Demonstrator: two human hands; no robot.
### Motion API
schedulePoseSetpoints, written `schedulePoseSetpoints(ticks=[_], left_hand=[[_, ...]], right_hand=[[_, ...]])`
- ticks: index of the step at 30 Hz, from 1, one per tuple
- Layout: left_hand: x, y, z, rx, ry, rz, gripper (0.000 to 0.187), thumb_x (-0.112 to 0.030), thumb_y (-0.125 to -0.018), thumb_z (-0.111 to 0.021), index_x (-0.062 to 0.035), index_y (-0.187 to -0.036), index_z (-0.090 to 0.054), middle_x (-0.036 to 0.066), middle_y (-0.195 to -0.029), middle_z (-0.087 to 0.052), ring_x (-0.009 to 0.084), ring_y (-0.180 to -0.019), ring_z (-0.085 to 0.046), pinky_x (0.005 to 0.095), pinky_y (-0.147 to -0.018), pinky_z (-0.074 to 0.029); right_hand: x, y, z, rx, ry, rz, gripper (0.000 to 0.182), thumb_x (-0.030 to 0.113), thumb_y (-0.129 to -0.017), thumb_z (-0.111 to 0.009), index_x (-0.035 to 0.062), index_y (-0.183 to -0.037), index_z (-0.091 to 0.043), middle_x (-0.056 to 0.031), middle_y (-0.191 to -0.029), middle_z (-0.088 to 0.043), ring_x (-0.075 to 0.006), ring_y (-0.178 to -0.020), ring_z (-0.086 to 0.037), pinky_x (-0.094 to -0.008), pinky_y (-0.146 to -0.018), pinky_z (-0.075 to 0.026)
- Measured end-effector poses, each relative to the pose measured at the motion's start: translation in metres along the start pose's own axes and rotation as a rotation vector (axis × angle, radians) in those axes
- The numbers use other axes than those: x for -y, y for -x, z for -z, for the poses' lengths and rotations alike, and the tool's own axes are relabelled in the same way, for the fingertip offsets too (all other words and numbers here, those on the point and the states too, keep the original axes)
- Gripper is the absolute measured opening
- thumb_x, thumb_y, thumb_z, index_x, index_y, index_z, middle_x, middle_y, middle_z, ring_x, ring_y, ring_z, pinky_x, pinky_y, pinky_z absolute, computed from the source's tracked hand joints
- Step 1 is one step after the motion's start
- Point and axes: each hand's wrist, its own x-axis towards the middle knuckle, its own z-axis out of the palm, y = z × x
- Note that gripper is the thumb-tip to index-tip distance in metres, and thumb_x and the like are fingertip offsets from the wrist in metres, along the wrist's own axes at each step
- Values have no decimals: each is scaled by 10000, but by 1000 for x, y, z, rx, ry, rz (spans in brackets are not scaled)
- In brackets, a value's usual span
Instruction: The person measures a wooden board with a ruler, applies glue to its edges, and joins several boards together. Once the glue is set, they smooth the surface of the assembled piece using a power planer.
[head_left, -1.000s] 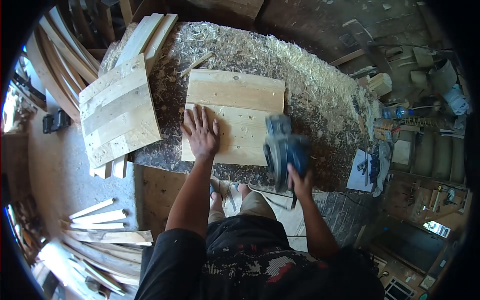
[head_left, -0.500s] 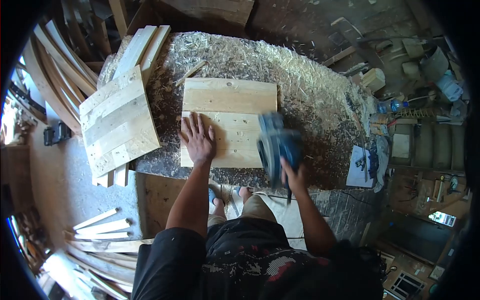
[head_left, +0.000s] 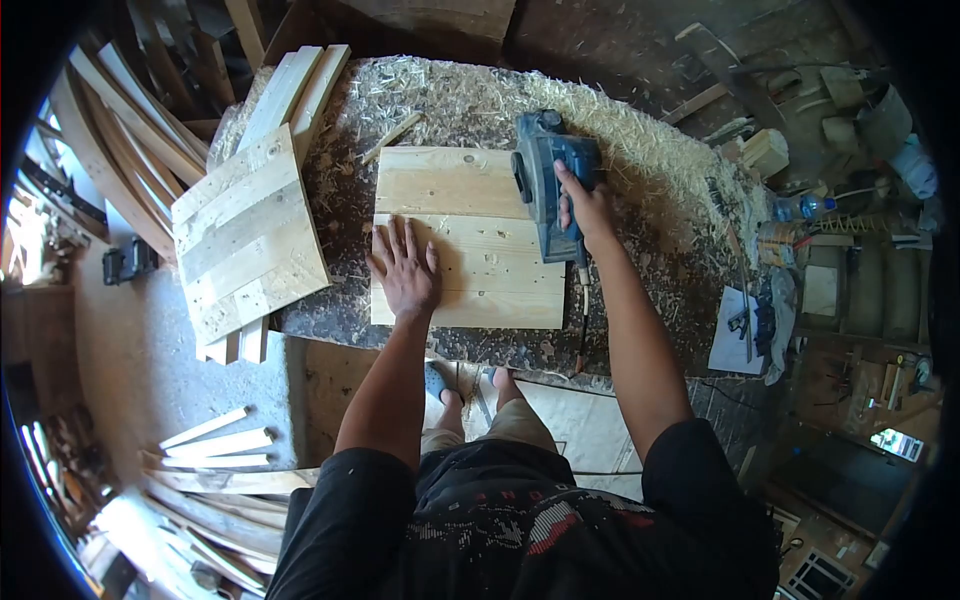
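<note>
A pale wooden panel of joined boards lies flat on the workbench, with small dark knots and marks on its face. My left hand rests palm down on the panel's left side, fingers spread. On the right edge of the panel sits a blue electric hand planer, partly over the edge. My right hand is wrapped round its handle. A power cord trails from the planer's near end toward the bench's front edge. The planer's underside is hidden.
Wood shavings cover the workbench. At left, another joined panel leans over several boards. A paper sheet and a plastic bottle lie at right. Curved timber stands far left.
The planer in my right hand has moved away from my body, from the panel's near right corner up along its right edge. My left hand stays on the panel.
</note>
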Motion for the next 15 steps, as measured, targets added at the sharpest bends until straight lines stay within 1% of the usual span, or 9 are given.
schedulePoseSetpoints(ticks=[1, 3, 4, 5, 7, 9, 13, 14, 15], left_hand=[[0, -2, 0, -9, 10, -7, 605, -444, -1019, -270, -136, -1538, -270, 45, -1634, -132, 304, -1508, -21, 571, -1186, -24], [-2, -4, -1, -6, 4, -6, 601, -440, -1019, -274, -140, -1539, -267, 45, -1634, -132, 305, -1508, -24, 573, -1185, -25], [-1, -2, -1, -1, 0, 7, 599, -437, -1019, -276, -142, -1540, -266, 44, -1634, -132, 306, -1508, -25, 574, -1185, -26], [0, -3, -1, -1, 6, 8, 597, -435, -1019, -277, -145, -1540, -265, 45, -1634, -132, 306, -1508, -24, 575, -1185, -26], [0, -3, 0, -2, 14, 11, 592, -430, -1019, -278, -151, -1541, -263, 47, -1635, -130, 306, -1509, -23, 576, -1185, -26], [0, -3, 0, -2, 15, 15, 585, -417, -1018, -286, -154, -1540, -268, 51, -1635, -127, 308, -1509, -22, 579, -1183, -27], [0, -3, -1, -24, 25, 4, 570, -395, -1017, -299, -147, -1531, -291, 56, -1633, -137, 311, -1508, -32, 578, -1181, -21], [0, -3, -1, -38, 28, 3, 568, -393, -1018, -302, -142, -1528, -297, 60, -1631, -147, 313, -1507, -38, 575, -1181, -26], [1, -3, -1, -50, 30, 1, 565, -390, -1019, -305, -138, -1524, -303, 64, -1628, -156, 314, -1506, -43, 572, -1181, -31]], right_hand=[[1, 0, -1, 13, -27, -1, 450, 502, -849, -710, 113, -681, -555, 13, -506, -515, -106, -369, -464, -261, -396, -377], [-16, 44, 5, 24, -34, -30, 372, 440, -863, -720, 122, -733, -576, 21, -503, -504, -93, -368, -453, -251, -388, -355], [-20, 80, 5, -1, -62, -25, 408, 462, -826, -756, 117, -698, -580, 34, -506, -504, -80, -362, -441, -250, -377, -348], [-34, 115, 5, -43, -46, -111, 347, 407, -842, -757, 111, -752, -598, 44, -517, -507, -70, -362, -429, -246, -373, -336], [-77, 182, 14, 7, -51, -144, 246, 289, -852, -764, 90, -873, -621, 44, -593, -551, -58, -402, -461, -236, -386, -346], [-84, 235, 3, -45, -110, -140, 224, 266, -853, -763, 80, -880, -642, 44, -632, -570, -51, -438, -485, -241, -398, -358], [-84, 216, -15, 69, -1, -117, 232, 271, -836, -777, 70, -877, -669, 40, -653, -586, -57, -460, -497, -239, -424, -371], [-70, 186, -27, 85, 38, -94, 245, 284, -829, -784, 69, -866, -673, 41, -640, -583, -60, -459, -497, -238, -432, -374], [-39, 163, -40, 121, 49, -146, 292, 338, -811, -793, 73, -848, -675, 43, -605, -574, -64, -449, -497, -242, -428, -372]])
